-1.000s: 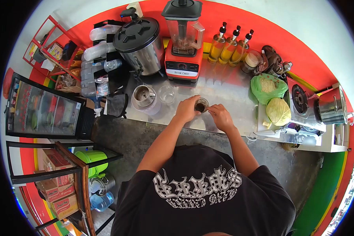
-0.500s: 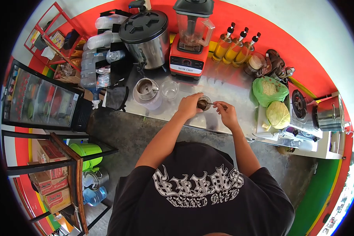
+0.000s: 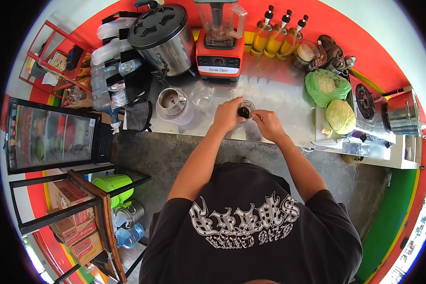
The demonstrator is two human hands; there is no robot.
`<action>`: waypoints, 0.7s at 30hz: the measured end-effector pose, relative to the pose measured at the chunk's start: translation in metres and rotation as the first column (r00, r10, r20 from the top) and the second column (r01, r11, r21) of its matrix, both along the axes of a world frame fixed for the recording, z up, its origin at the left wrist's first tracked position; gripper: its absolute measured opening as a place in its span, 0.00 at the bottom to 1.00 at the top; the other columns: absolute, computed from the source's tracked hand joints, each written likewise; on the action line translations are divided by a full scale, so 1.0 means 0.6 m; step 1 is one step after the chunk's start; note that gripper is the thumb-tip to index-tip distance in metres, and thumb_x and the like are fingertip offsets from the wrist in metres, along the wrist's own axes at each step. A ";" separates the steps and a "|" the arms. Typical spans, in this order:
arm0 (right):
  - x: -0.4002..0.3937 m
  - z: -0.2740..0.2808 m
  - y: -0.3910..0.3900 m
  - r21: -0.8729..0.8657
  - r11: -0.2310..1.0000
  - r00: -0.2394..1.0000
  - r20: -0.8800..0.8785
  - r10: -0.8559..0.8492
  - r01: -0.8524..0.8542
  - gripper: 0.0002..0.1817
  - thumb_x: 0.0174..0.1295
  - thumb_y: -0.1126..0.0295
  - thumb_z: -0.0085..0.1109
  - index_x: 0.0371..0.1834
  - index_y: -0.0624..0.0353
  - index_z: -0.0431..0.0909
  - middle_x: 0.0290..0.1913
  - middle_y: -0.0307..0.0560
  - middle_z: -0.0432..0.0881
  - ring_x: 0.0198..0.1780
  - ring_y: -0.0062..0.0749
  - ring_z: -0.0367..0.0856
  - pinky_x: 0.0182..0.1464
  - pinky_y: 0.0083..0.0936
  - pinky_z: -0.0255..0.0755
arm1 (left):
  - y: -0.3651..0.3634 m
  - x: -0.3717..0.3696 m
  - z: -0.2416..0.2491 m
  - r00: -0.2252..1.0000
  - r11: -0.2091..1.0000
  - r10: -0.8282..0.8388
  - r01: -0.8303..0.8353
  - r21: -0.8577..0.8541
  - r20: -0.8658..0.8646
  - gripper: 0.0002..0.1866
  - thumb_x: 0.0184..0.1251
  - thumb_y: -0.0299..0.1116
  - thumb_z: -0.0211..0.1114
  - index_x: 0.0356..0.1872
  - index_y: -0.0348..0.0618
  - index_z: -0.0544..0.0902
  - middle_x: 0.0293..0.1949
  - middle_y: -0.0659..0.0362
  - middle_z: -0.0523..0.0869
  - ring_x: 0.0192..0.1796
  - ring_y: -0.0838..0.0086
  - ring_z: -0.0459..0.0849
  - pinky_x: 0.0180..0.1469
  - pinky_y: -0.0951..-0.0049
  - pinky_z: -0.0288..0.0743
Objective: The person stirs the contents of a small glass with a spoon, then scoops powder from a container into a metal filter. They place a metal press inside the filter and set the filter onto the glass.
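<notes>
My left hand (image 3: 227, 115) is wrapped round the side of a small clear glass (image 3: 249, 105) with dark liquid (image 3: 244, 112) inside. The glass is at the front part of the steel counter. My right hand (image 3: 270, 126) is closed in a pinch just right of the glass, on the thin handle of a spoon (image 3: 253, 115) whose lower end is in the glass. Most of the spoon is hidden by my fingers and the liquid. Left of my hands are a clear plastic cup (image 3: 201, 98) and a metal mug (image 3: 171, 101) set on a translucent container (image 3: 183, 116).
Behind stand a steel drink urn (image 3: 168, 49), a red blender (image 3: 218, 59) and several pump bottles (image 3: 275, 40). To the right are a cabbage (image 3: 341, 116), a green bag (image 3: 317, 87) and a stove (image 3: 366, 102). The steel counter (image 3: 279, 94) ends just before my body.
My right hand has come closer to the glass, and less of the spoon shows. My left hand stays on the glass. The whole view has shifted slightly.
</notes>
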State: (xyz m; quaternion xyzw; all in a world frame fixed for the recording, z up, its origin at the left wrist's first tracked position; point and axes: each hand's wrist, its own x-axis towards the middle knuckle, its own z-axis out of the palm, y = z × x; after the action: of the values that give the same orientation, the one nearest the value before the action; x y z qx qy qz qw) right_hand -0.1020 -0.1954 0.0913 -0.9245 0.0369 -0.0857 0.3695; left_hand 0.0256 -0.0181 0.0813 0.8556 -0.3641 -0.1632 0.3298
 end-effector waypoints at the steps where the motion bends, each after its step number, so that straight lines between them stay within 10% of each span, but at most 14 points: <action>1: 0.000 0.004 0.005 0.206 0.971 0.989 -0.106 -0.105 0.125 0.11 0.77 0.69 0.61 0.50 0.63 0.91 0.40 0.53 0.93 0.38 0.42 0.90 0.45 0.33 0.85 | 0.001 -0.002 0.003 1.000 1.000 0.000 0.000 0.022 0.016 0.46 0.50 0.34 0.88 0.74 0.49 0.78 0.69 0.56 0.87 0.70 0.54 0.84 0.67 0.51 0.77; 4: 0.019 -0.027 0.000 0.522 0.740 0.906 -0.257 -0.337 0.423 0.14 0.80 0.69 0.57 0.49 0.68 0.90 0.35 0.50 0.93 0.31 0.33 0.89 0.38 0.29 0.83 | -0.001 -0.002 0.008 1.000 0.999 -0.007 0.006 0.043 0.019 0.45 0.51 0.35 0.88 0.74 0.49 0.78 0.69 0.57 0.87 0.70 0.54 0.84 0.67 0.50 0.76; 11: 0.023 -0.038 0.015 0.510 0.705 0.864 -0.190 -0.466 0.493 0.14 0.81 0.69 0.57 0.46 0.69 0.89 0.32 0.47 0.92 0.32 0.26 0.89 0.37 0.28 0.83 | -0.005 -0.007 0.022 1.000 0.994 -0.025 0.025 0.105 0.003 0.45 0.52 0.35 0.88 0.74 0.49 0.78 0.69 0.57 0.87 0.69 0.54 0.85 0.66 0.50 0.76; 17: 0.022 -0.027 0.034 0.145 0.924 0.934 -0.012 -0.356 0.354 0.14 0.79 0.70 0.59 0.47 0.73 0.88 0.31 0.54 0.91 0.29 0.35 0.90 0.37 0.33 0.81 | -0.006 -0.006 0.023 0.999 0.992 -0.038 0.035 0.123 0.017 0.45 0.51 0.35 0.88 0.74 0.50 0.78 0.69 0.58 0.87 0.68 0.54 0.85 0.65 0.50 0.76; 19: 0.019 0.000 0.035 0.147 0.956 0.967 -0.040 -0.251 0.254 0.12 0.76 0.70 0.61 0.45 0.70 0.88 0.35 0.68 0.89 0.37 0.65 0.88 0.43 0.44 0.82 | -0.005 -0.005 0.017 0.999 0.994 -0.035 0.034 0.105 0.012 0.45 0.51 0.36 0.88 0.74 0.51 0.78 0.68 0.58 0.88 0.68 0.55 0.85 0.65 0.51 0.77; 21: 0.018 0.020 0.026 0.225 0.941 0.968 -0.066 -0.243 0.252 0.12 0.76 0.70 0.61 0.45 0.69 0.89 0.35 0.67 0.89 0.36 0.65 0.88 0.43 0.45 0.82 | -0.004 -0.005 0.013 0.999 0.994 -0.037 0.037 0.099 0.006 0.45 0.51 0.36 0.88 0.74 0.52 0.78 0.68 0.57 0.88 0.68 0.55 0.86 0.65 0.51 0.77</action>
State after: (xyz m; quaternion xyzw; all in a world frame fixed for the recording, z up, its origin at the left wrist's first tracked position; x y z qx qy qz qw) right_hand -0.0914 -0.1798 0.1031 -0.8646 0.1694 -0.1091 0.4603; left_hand 0.0229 -0.0206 0.0893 0.8646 -0.3727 -0.1835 0.2826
